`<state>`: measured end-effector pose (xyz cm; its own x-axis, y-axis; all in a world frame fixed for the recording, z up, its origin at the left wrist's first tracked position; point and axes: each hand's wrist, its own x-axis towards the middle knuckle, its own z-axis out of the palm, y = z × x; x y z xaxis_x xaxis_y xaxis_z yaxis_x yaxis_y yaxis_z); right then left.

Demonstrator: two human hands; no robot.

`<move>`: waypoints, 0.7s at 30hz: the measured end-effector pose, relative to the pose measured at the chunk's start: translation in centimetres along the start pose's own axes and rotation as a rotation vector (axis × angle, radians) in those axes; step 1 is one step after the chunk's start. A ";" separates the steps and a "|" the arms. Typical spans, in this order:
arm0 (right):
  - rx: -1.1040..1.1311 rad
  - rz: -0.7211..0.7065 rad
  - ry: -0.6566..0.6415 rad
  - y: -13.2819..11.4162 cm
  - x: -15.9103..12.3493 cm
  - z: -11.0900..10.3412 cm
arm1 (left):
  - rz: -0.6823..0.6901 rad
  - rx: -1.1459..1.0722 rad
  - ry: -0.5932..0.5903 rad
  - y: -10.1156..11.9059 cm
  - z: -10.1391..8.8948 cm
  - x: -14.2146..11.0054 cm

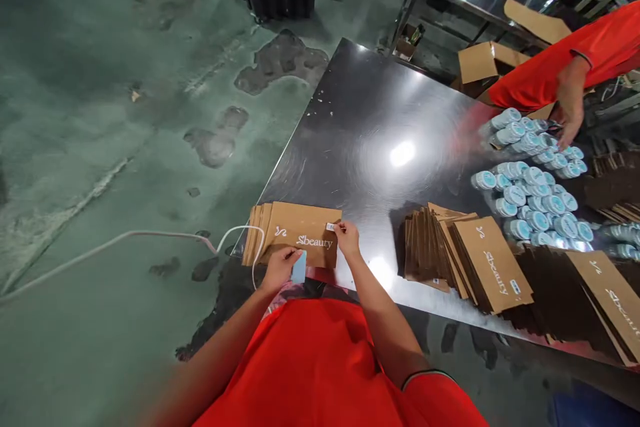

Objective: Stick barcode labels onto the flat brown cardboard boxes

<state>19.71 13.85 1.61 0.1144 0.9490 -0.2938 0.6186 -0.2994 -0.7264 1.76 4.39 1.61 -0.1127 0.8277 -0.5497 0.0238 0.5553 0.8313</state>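
Note:
A stack of flat brown cardboard packages (306,215) printed with white "beauty" lettering lies at the near left corner of the metal table. My left hand (279,269) is closed at the near edge of the stack, gripping a light blue sheet (299,268). At the top package's right end, my right hand (348,239) pinches a small white label (331,227) with dark print against the cardboard. Whether the label is stuck down I cannot tell.
Fanned brown packages (493,263), the top one labelled, lie to the right on the metal table (350,140). Beyond stand several blue-lidded containers (537,203), with a co-worker's hand (571,103) over them. A white cable (150,233) crosses to the stack.

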 end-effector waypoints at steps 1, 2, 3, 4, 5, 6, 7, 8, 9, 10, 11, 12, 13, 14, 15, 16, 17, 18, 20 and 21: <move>-0.018 -0.006 0.004 0.1 0.1 0.1 | 0.000 -0.002 0.000 -0.2 0.0 0.1; -0.034 -0.012 0.005 0.2 0.2 0.1 | 0.002 -0.001 0.002 -0.3 0.0 0.1; -0.050 -0.020 0.006 0.2 0.3 0.2 | 0.005 0.000 0.004 -0.4 0.0 0.1; -0.064 -0.028 0.006 0.2 0.4 0.2 | 0.007 0.001 0.005 -0.5 0.0 0.1; -0.077 -0.037 0.008 0.2 0.4 0.2 | 0.009 0.002 0.005 -0.6 0.0 0.2; -0.089 -0.046 0.011 0.2 0.5 0.2 | 0.010 0.003 0.005 -0.6 0.0 0.2; -0.101 -0.053 0.016 0.2 0.5 0.3 | 0.010 0.004 0.005 -0.7 0.0 0.2; -0.112 -0.058 0.022 0.2 0.4 0.3 | 0.009 0.004 0.005 -0.7 -0.1 0.2; -0.120 -0.064 0.027 0.1 0.3 0.4 | 0.006 0.002 0.004 -0.8 -0.1 0.3; -0.130 -0.068 0.035 0.1 0.3 0.5 | 0.002 -0.001 0.002 -0.8 -0.1 0.3; -0.140 -0.068 0.043 0.1 0.2 0.6 | -0.003 -0.005 -0.001 -0.8 -0.1 0.3; -0.147 -0.059 0.055 0.1 0.1 0.7 | -0.008 -0.010 -0.003 -0.8 -0.2 0.3; -0.145 -0.037 0.073 0.2 0.1 0.8 | -0.013 -0.017 -0.007 -0.8 -0.2 0.4; -0.125 -0.003 0.099 0.3 0.1 0.9 | -0.019 -0.024 -0.011 -0.8 -0.2 0.4; -0.084 0.037 0.126 0.4 0.1 1.0 | -0.024 -0.032 -0.016 -0.8 -0.2 0.4; -0.026 0.073 0.148 0.5 0.2 1.0 | -0.030 -0.041 -0.022 -0.8 -0.2 0.3; 0.035 0.096 0.159 0.7 0.4 0.9 | -0.034 -0.050 -0.029 -0.7 -0.2 0.3; 0.089 0.106 0.160 0.9 0.5 0.7 | -0.038 -0.061 -0.036 -0.7 -0.2 0.3; 0.151 0.089 0.117 1.2 0.6 0.3 | -0.042 -0.081 -0.054 -0.5 -0.2 0.2; 0.164 0.072 0.084 1.2 0.5 0.1 | -0.043 -0.090 -0.064 -0.4 -0.2 0.1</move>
<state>20.42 13.94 0.55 0.2220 0.9276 -0.3005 0.4727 -0.3720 -0.7989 1.55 4.20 1.21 -0.0478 0.8081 -0.5871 -0.0693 0.5837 0.8090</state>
